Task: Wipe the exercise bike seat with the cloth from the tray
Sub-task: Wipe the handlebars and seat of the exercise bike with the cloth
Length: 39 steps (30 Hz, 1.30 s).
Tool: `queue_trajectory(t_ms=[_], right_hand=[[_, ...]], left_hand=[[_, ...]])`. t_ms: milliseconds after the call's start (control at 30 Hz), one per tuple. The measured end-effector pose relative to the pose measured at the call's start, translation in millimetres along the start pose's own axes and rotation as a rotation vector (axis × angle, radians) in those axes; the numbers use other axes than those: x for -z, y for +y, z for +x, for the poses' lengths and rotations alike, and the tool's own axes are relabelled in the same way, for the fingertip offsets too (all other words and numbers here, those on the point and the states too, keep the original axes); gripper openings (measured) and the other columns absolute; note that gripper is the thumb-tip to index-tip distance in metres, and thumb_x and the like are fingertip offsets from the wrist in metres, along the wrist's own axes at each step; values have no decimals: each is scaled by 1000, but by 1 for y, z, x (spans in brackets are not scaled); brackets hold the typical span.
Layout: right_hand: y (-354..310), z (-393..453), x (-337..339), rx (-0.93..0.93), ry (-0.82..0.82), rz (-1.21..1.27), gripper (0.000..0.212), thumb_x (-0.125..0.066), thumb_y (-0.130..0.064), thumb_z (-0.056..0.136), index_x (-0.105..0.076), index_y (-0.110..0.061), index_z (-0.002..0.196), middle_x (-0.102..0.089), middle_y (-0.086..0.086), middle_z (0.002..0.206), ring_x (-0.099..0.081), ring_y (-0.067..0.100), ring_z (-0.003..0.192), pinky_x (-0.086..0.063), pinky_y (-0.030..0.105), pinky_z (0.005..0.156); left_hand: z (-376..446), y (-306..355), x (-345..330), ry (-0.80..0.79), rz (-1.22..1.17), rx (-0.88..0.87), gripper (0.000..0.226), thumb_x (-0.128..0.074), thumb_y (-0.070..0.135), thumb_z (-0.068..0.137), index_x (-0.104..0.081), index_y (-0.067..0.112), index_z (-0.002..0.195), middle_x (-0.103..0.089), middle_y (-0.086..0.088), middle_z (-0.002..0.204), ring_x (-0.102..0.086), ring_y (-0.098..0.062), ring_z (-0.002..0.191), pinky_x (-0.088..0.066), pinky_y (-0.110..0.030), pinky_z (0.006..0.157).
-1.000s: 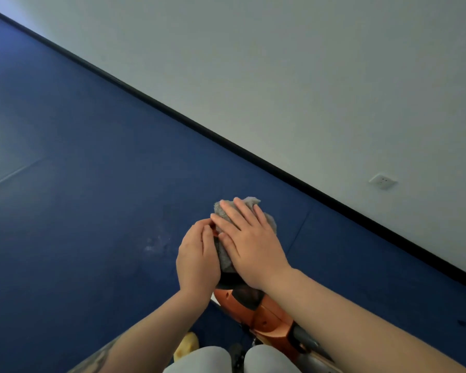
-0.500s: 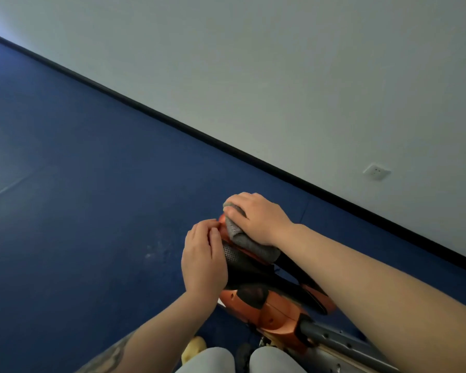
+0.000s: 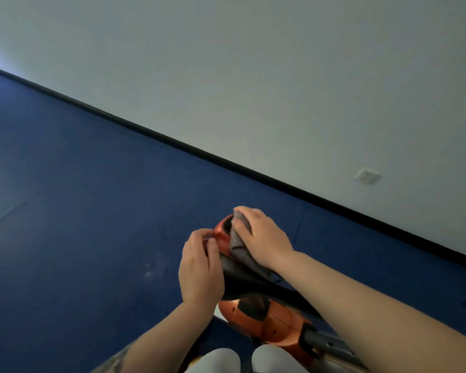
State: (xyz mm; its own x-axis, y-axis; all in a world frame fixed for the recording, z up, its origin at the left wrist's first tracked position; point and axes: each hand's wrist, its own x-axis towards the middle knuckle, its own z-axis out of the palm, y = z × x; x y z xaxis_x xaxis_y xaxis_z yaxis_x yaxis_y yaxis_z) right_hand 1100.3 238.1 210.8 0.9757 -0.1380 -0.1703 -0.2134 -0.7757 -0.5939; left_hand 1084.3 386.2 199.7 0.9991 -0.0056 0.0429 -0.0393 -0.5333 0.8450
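Lower centre of frame: black padded exercise bike seat with orange shell trim (image 3: 228, 265), narrow nose pointing toward upper centre. Right hand (image 3: 264, 239) pressed palm-down on crumpled grey cloth (image 3: 240, 246), fingers curled over the cloth's upper edge, pinning it against the right side of the seat near the nose. Cloth bunched, partly under the palm, a fold trailing toward lower right along the seat. Left hand (image 3: 201, 267) just left of the seat, fingers loosely curled, fingertips touching the orange edge of the nose; holding nothing clearly, cannot tell whether gripping the seat or only resting on it. Hands near each other, not touching, seat between them. Below the seat, orange-and-black plastic bike body (image 3: 264, 321) running to a grey metal post (image 3: 326, 345) at lower right. Two pale grey rounded shapes (image 3: 242, 360) at bottom centre, probably knees. Dark blue carpeted floor (image 3: 78, 211) filling left and lower half. Black skirting strip (image 3: 226, 162) running diagonally from middle left to right edge. Plain white wall (image 3: 253, 63) across the upper half, white wall socket (image 3: 367, 175) at middle right. Tray not in frame.
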Motion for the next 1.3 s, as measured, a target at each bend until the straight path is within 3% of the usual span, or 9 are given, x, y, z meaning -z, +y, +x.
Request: queue_trajectory(t_ms=[100, 233, 367, 533, 667, 800, 900, 1200, 1300], right_hand=[[17, -21, 6, -74, -47, -101, 53, -21, -53, 98, -22, -31, 146, -41, 3, 143, -54, 28, 115, -45, 41, 89], [2, 0, 4, -165, -47, -133, 55, -15, -54, 98, -31, -24, 141, -51, 7, 136, -55, 32, 113, -45, 44, 89], [0, -9, 0, -186, 17, 40, 50, -17, -54, 98, -38, -27, 135, -54, 1, 132, -57, 25, 109, -46, 42, 86], [33, -78, 11, -166, 2, -149, 42, -19, -54, 98, -47, -29, 115, -64, -1, 110, -62, 26, 95, -47, 39, 75], [26, -63, 7, -264, 21, -209, 30, -26, -38, 101, -44, -21, 119, -61, 5, 111, -60, 31, 97, -50, 43, 73], [-2, -47, -20, -421, 309, -221, 41, -21, -41, 101, -55, -21, 111, -67, 1, 103, -63, 26, 88, -38, 35, 67], [-3, -73, -29, -321, 467, -278, 40, -24, -44, 99, -58, -26, 109, -66, -7, 96, -61, 17, 84, -43, 34, 74], [-3, -70, -27, -531, 468, -333, 55, -12, -50, 97, -61, -23, 94, -68, -3, 93, -61, 23, 87, -40, 40, 79], [-8, -79, -35, -413, 491, -314, 46, -20, -47, 98, -58, -23, 108, -65, -4, 100, -58, 20, 92, -41, 38, 85]], left_hand=[[2, 0, 0, -21, 121, -142, 24, -32, 31, 96, -49, 31, 113, -55, 17, 109, -49, -3, 103, -43, -28, 87], [9, -1, 5, -193, 375, -382, 45, -23, 37, 95, -37, 30, 137, -37, 12, 146, -31, -8, 134, -29, -33, 109], [22, 3, 11, -374, 528, -622, 51, -18, 42, 94, -30, 27, 142, -24, 9, 153, -18, -7, 140, -14, -28, 115], [39, 14, 2, -526, 594, -843, 49, -22, 41, 97, -32, 26, 143, -29, 10, 152, -13, -3, 142, -6, -29, 116], [41, 11, -1, -535, 636, -856, 51, -17, 41, 97, -35, 24, 142, -33, 9, 150, -16, -4, 142, -5, -31, 116], [38, 14, 1, -514, 651, -881, 51, -17, 37, 97, -42, 21, 138, -43, 5, 145, -29, -9, 139, -15, -35, 113], [38, 13, 2, -520, 637, -904, 49, -21, 35, 97, -46, 19, 135, -46, 2, 143, -34, -11, 137, -17, -36, 113], [38, 10, 0, -505, 642, -904, 49, -23, 37, 96, -45, 20, 136, -43, 4, 145, -29, -10, 139, -12, -33, 116], [39, 10, 1, -505, 637, -898, 49, -24, 37, 95, -46, 21, 136, -43, 5, 145, -30, -9, 138, -13, -32, 116]])
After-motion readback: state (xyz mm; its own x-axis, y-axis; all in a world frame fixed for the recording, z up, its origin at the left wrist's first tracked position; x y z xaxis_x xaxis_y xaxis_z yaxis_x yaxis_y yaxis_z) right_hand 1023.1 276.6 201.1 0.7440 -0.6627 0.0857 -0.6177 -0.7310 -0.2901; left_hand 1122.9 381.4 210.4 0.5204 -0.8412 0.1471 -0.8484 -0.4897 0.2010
